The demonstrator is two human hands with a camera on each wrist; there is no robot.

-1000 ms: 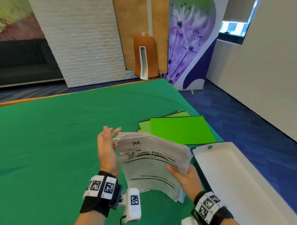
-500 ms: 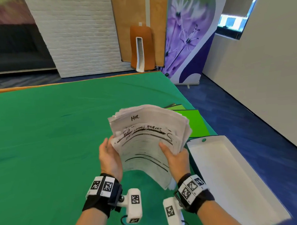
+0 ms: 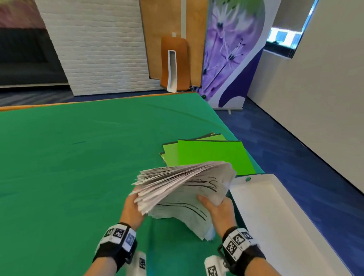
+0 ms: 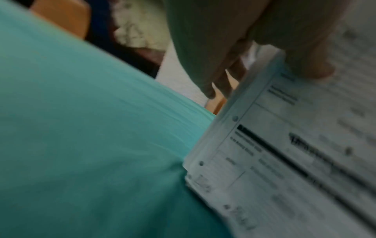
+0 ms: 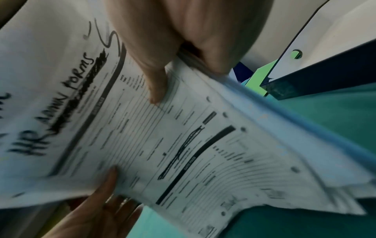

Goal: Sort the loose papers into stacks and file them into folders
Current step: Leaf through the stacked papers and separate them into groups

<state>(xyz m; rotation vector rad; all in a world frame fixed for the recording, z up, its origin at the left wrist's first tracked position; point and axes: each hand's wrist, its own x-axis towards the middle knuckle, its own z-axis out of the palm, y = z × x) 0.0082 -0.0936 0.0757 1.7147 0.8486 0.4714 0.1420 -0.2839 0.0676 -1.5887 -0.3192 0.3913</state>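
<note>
Paper stack [image 3: 184, 185] tipped flatter, lowered from upright toward green table [image 3: 74, 162] — left hand [image 3: 132, 207] and right hand [image 3: 216, 206] both gripping its edges. Green folders [image 3: 210, 153] just beyond stack untouched — sorting not started.

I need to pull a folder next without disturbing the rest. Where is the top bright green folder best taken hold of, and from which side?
Take the top green folder by its right edge, coming from the table's right side. It lies flat, its near edge is hidden behind the paper stack, and the other folders peek out at its left and far sides.
</note>
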